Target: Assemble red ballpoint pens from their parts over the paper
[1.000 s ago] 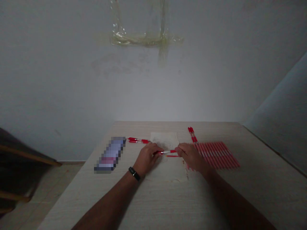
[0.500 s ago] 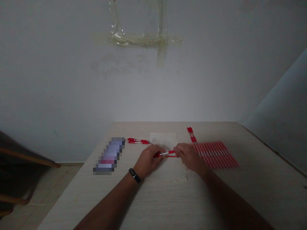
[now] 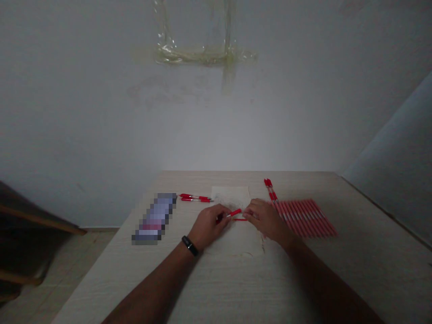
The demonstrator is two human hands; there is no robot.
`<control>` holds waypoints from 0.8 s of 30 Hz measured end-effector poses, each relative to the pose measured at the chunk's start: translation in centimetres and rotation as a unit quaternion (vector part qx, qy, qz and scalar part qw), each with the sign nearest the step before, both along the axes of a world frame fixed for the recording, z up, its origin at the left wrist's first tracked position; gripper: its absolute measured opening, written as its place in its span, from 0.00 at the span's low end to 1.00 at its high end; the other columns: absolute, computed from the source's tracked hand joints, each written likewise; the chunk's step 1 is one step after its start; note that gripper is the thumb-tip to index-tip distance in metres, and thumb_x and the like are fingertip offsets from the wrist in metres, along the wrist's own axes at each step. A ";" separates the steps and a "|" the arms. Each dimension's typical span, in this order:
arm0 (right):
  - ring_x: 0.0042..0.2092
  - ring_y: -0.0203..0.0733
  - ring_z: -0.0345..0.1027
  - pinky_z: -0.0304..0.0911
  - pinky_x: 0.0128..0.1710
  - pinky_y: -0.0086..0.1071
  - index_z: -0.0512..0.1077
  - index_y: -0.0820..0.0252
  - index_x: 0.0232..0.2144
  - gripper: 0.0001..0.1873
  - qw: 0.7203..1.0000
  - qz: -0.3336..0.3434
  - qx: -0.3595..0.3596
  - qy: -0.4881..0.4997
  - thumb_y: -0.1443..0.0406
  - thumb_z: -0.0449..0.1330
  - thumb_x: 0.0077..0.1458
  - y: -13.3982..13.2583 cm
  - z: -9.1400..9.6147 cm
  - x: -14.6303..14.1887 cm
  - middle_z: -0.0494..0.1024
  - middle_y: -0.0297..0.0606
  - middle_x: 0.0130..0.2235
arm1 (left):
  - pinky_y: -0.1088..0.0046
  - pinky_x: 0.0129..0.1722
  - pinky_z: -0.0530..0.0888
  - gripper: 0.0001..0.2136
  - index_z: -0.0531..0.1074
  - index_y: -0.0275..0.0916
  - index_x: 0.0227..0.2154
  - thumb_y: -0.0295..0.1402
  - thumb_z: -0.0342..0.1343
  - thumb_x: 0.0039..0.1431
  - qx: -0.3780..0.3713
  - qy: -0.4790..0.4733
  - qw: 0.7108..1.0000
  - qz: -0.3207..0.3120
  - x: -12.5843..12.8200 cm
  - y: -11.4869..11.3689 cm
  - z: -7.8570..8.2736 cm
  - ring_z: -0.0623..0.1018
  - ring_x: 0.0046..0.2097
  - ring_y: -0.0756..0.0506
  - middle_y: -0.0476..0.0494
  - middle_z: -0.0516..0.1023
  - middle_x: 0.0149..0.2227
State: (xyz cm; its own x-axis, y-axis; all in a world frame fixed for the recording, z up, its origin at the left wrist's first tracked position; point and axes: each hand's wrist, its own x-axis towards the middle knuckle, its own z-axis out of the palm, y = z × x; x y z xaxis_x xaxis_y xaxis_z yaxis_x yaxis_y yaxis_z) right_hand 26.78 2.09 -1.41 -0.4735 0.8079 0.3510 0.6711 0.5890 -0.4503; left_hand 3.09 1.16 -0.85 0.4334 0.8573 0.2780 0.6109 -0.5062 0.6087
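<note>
Nothing legible. The flat item (image 3: 154, 218) at left on the tabletop (image 3: 236, 288) was pixelated, so any print on it was unreadable. The red pen (image 3: 235, 213) at centre, the row of red pens (image 3: 305, 218) at right and the pair of red pens (image 3: 195, 197) at far left showed no readable markings. The black wristband (image 3: 190, 245) showed no readable text either.

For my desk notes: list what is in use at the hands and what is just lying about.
In use: left hand, right hand, red pen held between them, thin red rod beside it.
Lying about: row of red pens, two red pens, blurred-out item, paper sheet.
</note>
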 end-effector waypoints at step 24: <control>0.42 0.45 0.64 0.58 0.41 0.37 0.71 0.58 0.32 0.05 0.997 -0.039 0.037 -0.052 0.71 0.60 0.59 0.2 -0.2 0.3 0.74 0.38 0.35 | 0.74 0.30 0.63 0.08 0.76 0.38 0.34 0.36 0.54 0.60 -0.004 0.017 0.996 0.082 -0.5 0.7 -0.9 0.72 0.29 0.47 0.46 0.77 0.28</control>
